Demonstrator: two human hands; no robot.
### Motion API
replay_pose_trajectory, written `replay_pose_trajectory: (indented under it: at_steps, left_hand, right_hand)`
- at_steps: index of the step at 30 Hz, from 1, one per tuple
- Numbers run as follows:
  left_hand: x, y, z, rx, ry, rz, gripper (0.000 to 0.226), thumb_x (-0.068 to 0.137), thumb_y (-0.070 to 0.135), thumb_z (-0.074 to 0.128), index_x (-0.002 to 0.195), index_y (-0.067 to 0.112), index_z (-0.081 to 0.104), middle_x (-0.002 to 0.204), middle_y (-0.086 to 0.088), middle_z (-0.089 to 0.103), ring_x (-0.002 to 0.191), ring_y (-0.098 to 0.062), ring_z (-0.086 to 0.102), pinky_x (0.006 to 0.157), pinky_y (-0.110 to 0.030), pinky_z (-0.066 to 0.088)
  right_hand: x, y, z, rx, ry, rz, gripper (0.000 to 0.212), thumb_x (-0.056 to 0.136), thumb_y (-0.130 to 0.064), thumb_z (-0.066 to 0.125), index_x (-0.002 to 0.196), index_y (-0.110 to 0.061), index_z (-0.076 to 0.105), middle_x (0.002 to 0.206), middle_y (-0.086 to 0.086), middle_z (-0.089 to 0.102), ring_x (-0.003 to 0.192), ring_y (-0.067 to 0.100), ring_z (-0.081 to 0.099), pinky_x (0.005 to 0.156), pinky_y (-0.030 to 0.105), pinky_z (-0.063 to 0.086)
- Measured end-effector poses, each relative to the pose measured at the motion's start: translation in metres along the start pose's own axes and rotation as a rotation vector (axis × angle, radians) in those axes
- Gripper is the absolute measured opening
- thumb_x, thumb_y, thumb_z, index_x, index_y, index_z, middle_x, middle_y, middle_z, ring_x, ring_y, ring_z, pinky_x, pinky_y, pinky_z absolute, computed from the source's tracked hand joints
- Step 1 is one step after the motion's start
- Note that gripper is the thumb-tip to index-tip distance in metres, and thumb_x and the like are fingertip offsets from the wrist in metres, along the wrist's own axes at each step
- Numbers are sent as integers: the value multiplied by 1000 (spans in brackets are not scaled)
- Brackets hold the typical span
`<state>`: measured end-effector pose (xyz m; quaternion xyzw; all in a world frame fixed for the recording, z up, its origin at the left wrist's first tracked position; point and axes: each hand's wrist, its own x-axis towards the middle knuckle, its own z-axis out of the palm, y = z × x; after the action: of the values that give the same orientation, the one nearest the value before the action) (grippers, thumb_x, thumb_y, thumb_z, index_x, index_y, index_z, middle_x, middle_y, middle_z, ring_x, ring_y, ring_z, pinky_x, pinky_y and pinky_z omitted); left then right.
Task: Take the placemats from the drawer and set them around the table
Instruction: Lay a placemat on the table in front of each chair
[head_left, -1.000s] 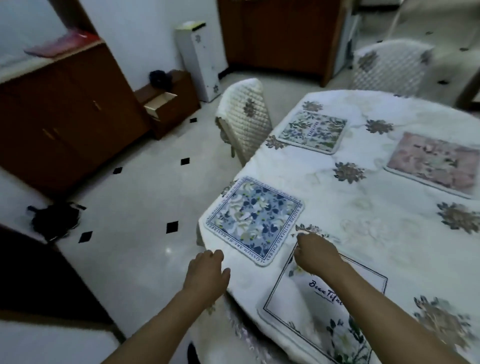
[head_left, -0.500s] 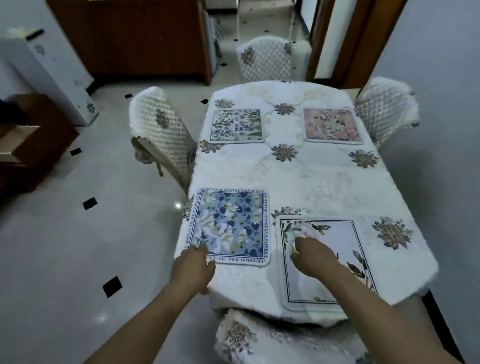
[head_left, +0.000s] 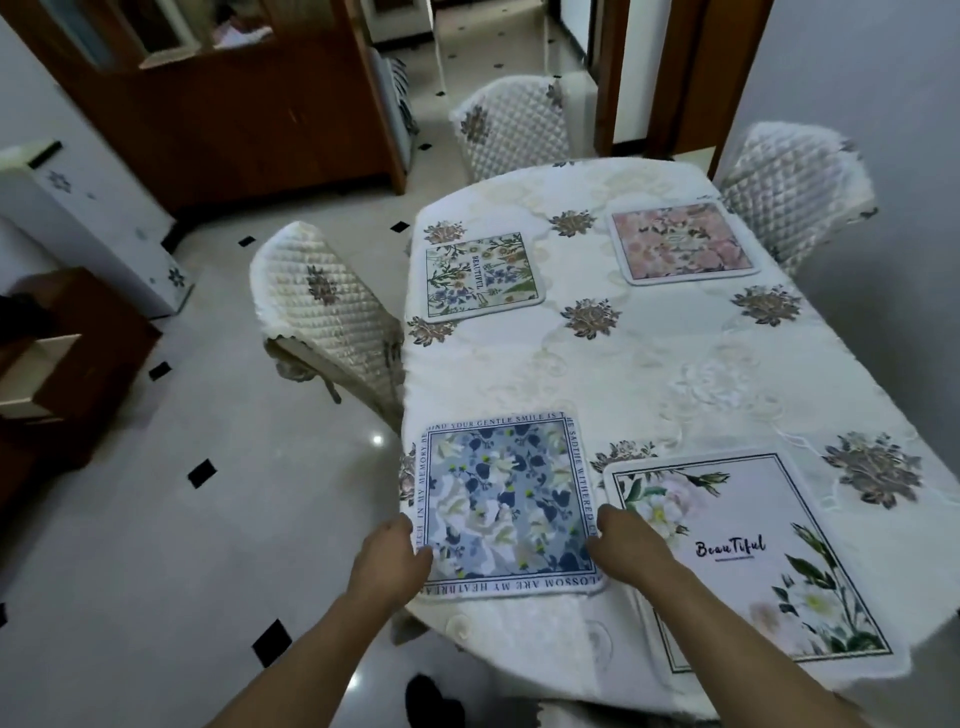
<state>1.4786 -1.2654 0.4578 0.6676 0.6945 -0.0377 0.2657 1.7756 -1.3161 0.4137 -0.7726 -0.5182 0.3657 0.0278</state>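
Head view looks down on the tabletop (head_left: 675, 364), which is covered by a cream embroidered cloth with brown flower motifs. I see four placemats lying flat on it. The blue floral placemat (head_left: 506, 504), bordered with printed lettering, sits at the near left corner, and I have a hand on each side of it. My left hand (head_left: 389, 561) rests against its left edge near the front corner, fingers curled loosely toward the mat; my right hand (head_left: 626, 545) touches its right edge, fingers bent inward. Neither grip is pressed together, and I cannot tell whether either is actually pinching the mat or only touching its edge. Just beside the blue one, on the near right, lies the white placemat (head_left: 748, 561) with green leaves, pale blossoms and the word "Beautiful"; my right forearm crosses its left part. At the far left lies the botanical placemat (head_left: 480, 275), with sprigs and upright lettering, and at the far right the pink floral placemat (head_left: 683, 241). Three chairs with quilted white covers stand around the tabletop: one chair (head_left: 322, 322) at the left side, one chair (head_left: 511, 132) at the far end, one chair (head_left: 795, 187) at the far right. An open drawer (head_left: 36, 374) shows in a low wooden cabinet at the left edge.
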Motion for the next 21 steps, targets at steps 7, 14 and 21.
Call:
replay_pose_trajectory:
  at_steps: [7,14,21]
  left_hand:
    - [113,-35,8,-244,-175,20,33,81,24,56,113,19,61,104,-5,70,92,-27,67,71,-27,50]
    - [160,-42,6,-396,-299,-75,8,89,20,58,89,13,63,85,-5,65,72,-21,60,50,-21,43]
    - [177,-51,-1,-494,-334,32,14,91,21,57,99,17,67,94,-7,72,85,-26,67,79,-38,56]
  right_hand:
    - [46,-28,21,293,167,324,31,80,-32,66,80,-15,40,78,5,51,64,17,50,48,26,32]
    - [50,-51,45,410,239,541,28,91,-33,61,84,-11,45,78,7,48,75,21,48,62,28,34]
    - [31,-78,43,427,437,463,42,94,-18,54,63,-16,26,58,4,28,54,19,28,56,33,20]
